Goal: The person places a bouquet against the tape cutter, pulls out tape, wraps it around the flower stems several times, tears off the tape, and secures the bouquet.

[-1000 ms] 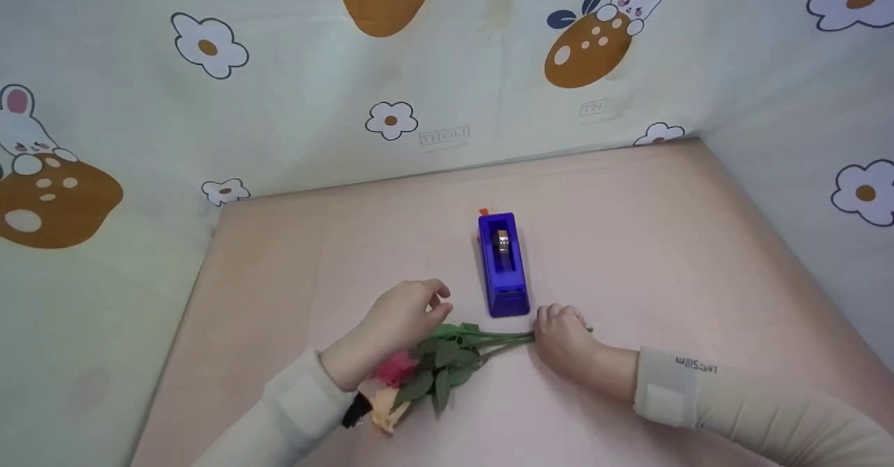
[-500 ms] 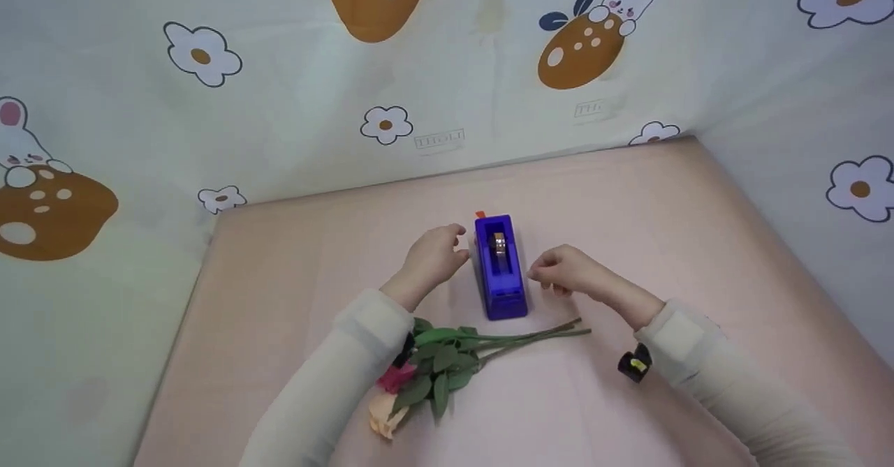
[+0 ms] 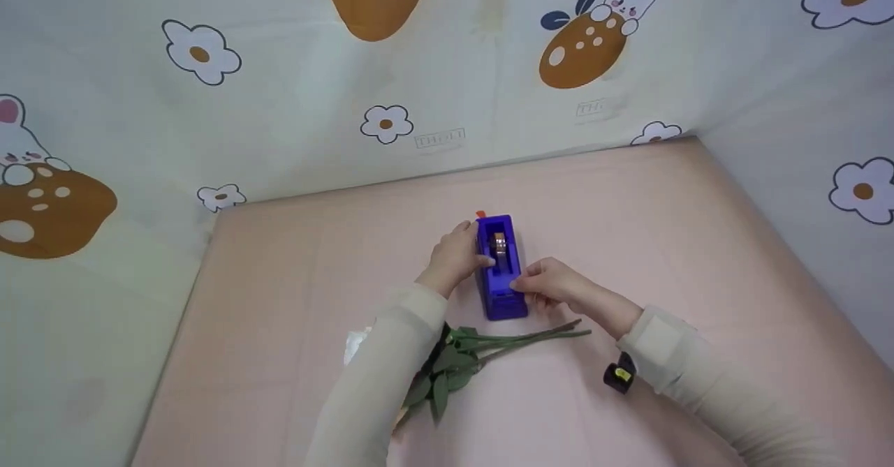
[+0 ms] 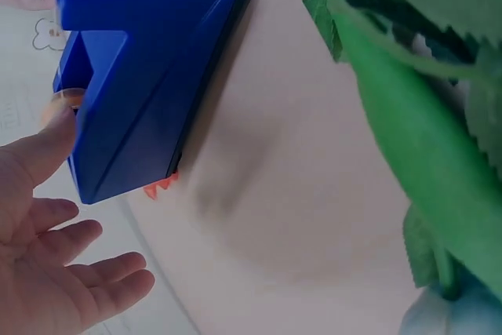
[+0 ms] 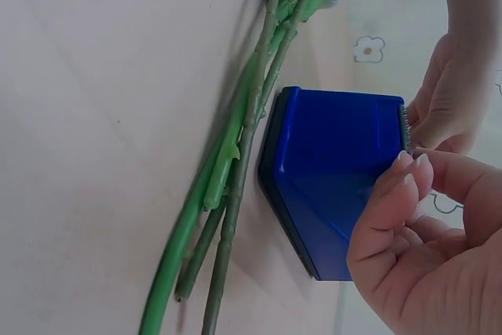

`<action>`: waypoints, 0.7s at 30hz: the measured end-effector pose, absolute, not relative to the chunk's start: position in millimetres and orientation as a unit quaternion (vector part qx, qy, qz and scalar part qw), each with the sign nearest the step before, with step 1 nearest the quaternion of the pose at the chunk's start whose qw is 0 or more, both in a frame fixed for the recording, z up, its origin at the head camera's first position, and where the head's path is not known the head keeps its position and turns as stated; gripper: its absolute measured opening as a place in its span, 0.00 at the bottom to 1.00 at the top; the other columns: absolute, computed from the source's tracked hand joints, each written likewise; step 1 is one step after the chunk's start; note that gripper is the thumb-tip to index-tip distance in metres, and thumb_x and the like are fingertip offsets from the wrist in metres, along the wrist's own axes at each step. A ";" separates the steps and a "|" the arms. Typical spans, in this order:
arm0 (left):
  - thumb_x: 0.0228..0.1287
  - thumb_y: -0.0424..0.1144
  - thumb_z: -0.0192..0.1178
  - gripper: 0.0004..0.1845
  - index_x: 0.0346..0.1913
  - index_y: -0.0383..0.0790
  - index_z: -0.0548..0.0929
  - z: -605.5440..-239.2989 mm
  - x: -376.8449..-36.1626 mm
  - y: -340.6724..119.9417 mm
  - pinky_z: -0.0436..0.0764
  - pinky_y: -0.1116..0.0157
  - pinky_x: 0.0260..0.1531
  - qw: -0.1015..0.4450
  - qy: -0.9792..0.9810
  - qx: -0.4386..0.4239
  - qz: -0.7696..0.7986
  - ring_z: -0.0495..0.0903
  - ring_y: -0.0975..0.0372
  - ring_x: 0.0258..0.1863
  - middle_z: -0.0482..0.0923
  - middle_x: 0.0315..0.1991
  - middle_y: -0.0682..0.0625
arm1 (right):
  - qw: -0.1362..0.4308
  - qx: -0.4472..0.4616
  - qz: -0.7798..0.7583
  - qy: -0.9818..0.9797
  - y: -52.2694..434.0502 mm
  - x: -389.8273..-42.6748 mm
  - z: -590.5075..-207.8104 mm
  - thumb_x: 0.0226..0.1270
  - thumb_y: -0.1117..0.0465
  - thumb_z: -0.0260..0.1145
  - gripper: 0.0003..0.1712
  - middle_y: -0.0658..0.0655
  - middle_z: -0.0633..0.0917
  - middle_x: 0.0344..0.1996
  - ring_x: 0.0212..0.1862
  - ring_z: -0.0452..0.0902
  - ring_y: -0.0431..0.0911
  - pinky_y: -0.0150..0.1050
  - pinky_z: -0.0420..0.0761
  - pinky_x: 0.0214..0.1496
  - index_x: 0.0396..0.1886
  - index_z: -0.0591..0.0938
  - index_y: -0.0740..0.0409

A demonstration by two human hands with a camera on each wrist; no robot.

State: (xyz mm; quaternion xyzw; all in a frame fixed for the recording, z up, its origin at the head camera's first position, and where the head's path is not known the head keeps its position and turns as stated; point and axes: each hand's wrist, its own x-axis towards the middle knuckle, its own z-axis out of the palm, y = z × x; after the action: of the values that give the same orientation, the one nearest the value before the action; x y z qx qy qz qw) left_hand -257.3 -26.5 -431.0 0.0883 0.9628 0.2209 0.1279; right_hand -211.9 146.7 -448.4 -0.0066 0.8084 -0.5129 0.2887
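Note:
A blue tape dispenser (image 3: 504,306) stands on the pink tabletop, a small tape roll (image 3: 499,242) in its slot. My left hand (image 3: 454,256) is at its left side. In the left wrist view, the left thumb (image 4: 56,135) touches the roll while the other fingers extend loosely beyond the dispenser. At the serrated cutter (image 5: 405,127), my right hand (image 5: 439,249) brings thumb and fingertips together, pinching the tape end; the clear tape itself is hardly visible. Artificial flowers with green stems (image 3: 524,340) lie just nearer than the dispenser, their blooms mostly hidden by the left sleeve.
Leaves (image 3: 450,366) spread beneath the left forearm (image 3: 380,390). A pale bloom (image 3: 354,345) pokes out on its left. A black wrist camera (image 3: 619,375) hangs below the right sleeve. Fabric walls (image 3: 293,118) with printed flowers and rabbits border the table's back and sides.
My right hand has released the stems and moved up to the dispenser's cutter end. My left hand has moved from above the blooms to the dispenser's side, thumb at the roll.

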 end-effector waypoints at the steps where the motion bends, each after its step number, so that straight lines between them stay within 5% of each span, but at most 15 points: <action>1: 0.55 0.45 0.65 0.40 0.68 0.40 0.60 -432.3 -257.5 -25.3 0.66 0.53 0.59 0.133 0.962 0.089 0.221 0.64 0.48 0.62 0.59 0.67 0.44 | 0.290 -0.005 -0.515 0.806 147.2 -212.0 -449.2 0.62 0.57 0.61 0.14 0.47 0.74 0.11 0.11 0.64 0.36 0.28 0.64 0.14 0.19 0.75 0.57; 21: 0.52 0.50 0.65 0.42 0.67 0.36 0.60 -430.5 -259.4 -14.8 0.72 0.54 0.53 0.131 0.981 0.105 0.097 0.71 0.50 0.57 0.63 0.65 0.46 | 0.299 0.036 -0.569 0.765 142.0 -216.3 -455.6 0.58 0.60 0.62 0.14 0.44 0.62 0.06 0.11 0.53 0.35 0.28 0.54 0.13 0.15 0.73 0.55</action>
State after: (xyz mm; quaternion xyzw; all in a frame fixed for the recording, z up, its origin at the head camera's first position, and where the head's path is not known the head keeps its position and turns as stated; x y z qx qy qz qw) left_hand -259.4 -14.8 -430.5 0.1049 0.9811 0.0965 0.1308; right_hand -216.3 142.0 -455.6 0.0363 0.7649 -0.5691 0.2995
